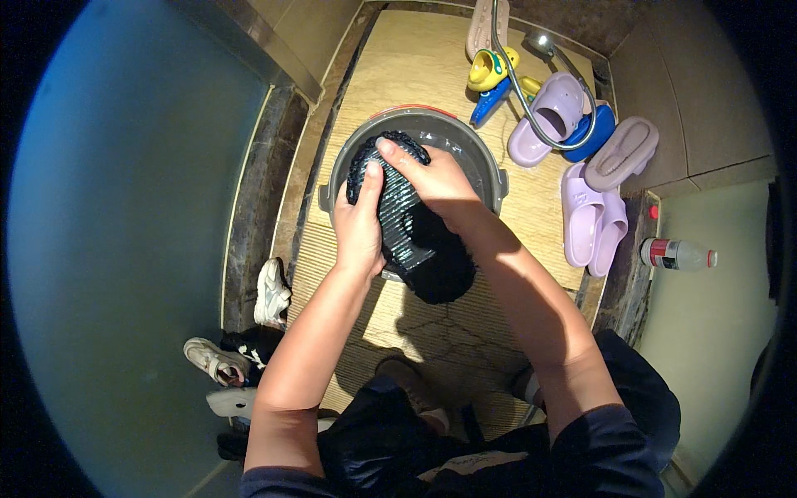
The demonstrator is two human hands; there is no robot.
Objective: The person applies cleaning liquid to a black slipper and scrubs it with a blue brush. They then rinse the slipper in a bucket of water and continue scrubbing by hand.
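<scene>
Both my hands grip a wet black slipper (408, 236) with a ribbed, shiny sole facing up. My left hand (359, 222) wraps its left edge, thumb lying on the sole. From the other side my right hand (438, 181) clasps the upper part, its thumb also pressed on the ribs. The remaining fingers are partly hidden behind the slipper. Below it stands a grey bucket (496, 158) with water in it; the slipper's lower end reaches over the near rim.
Lilac slippers (581, 217), a mauve slipper (624, 153) and yellow-and-blue footwear (490, 76) lie at the right. A shower head (540, 43) and its hose (516, 87) overlie some. A plastic bottle (677, 255) lies far right. White sneakers (272, 292) rest at left beside a frosted panel (124, 232).
</scene>
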